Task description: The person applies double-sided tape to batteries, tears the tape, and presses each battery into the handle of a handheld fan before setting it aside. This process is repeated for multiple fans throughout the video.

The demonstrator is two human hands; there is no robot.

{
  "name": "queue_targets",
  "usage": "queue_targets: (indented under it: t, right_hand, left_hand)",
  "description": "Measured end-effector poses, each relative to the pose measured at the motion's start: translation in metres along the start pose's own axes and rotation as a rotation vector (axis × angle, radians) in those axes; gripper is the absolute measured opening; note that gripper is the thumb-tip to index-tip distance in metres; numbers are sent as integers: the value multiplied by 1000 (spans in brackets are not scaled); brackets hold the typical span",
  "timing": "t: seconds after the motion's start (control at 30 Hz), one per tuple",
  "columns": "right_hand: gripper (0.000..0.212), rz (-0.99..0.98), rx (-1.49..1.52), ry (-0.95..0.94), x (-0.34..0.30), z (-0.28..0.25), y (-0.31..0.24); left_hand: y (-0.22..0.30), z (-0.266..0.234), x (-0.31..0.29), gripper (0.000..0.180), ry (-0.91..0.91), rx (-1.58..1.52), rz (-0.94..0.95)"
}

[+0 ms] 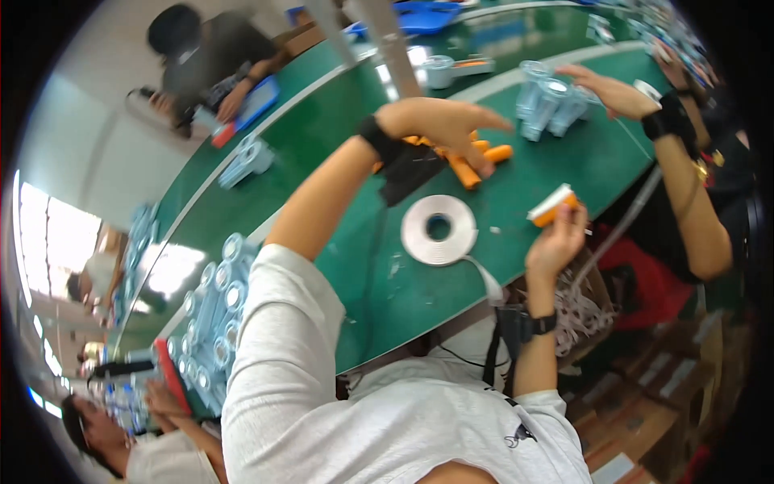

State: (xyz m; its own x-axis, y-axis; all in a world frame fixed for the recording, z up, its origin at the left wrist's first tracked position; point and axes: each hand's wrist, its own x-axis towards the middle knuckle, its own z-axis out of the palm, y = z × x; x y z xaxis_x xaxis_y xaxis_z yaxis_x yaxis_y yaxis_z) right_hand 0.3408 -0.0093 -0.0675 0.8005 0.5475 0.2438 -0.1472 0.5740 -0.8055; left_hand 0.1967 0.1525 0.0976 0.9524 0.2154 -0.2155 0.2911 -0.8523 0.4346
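Observation:
My left hand (439, 125) reaches over a small heap of orange tube-like pieces (465, 173), its fingers apart and slightly blurred; nothing shows in its grasp. In my right hand (556, 246) I grip an orange piece with a white flat side (555, 205), raised above the near right edge of the green table (363, 298). A roll of white tape (416, 231) lies flat between my hands, its loose end running down over the table edge. Beside the heap, under my left wrist, is a dark, flat object (411, 175).
Pale blue plastic parts (552, 101) stand at the far right, near a co-worker's hand (609, 90). More blue parts (214, 315) crowd the left. A box of tangled white strips (576, 319) sits below the table's right edge. Another person's blue tray (260, 103) is across the table.

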Motion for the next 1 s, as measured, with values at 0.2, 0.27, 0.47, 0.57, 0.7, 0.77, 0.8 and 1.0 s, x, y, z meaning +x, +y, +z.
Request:
queue_targets:
  t: [0.2, 0.27, 0.47, 0.57, 0.7, 0.77, 0.8, 1.0]
  right_hand:
    - [20, 128, 88, -105, 1, 8, 1]
    - [22, 174, 16, -155, 0, 19, 1]
    - [22, 104, -41, -119, 6, 6, -5]
    - [21, 103, -78, -152, 0, 31, -1]
    - [21, 63, -186, -123, -1, 24, -6]
    - [21, 81, -157, -104, -1, 16, -11]
    - [20, 101, -125, -123, -3, 18, -12]
    - [21, 139, -130, -187, -3, 30, -12]
  left_hand:
    - [-62, -29, -248, 68, 298, -247, -579]
    - [-134, -23, -349, 82, 482, -30, -899]
    - [-250, 62, -344, 114, 732, 684, -1362]
    - [-293, 78, -406, 104, 885, 425, -1063]
    - [-289, 59, -375, 75, 610, -201, -937]
    - [-248, 49, -324, 72, 616, -144, -906]
    - [-218, 47, -315, 68, 656, -75, -936]
    - [-110, 33, -302, 79, 536, -194, -609]
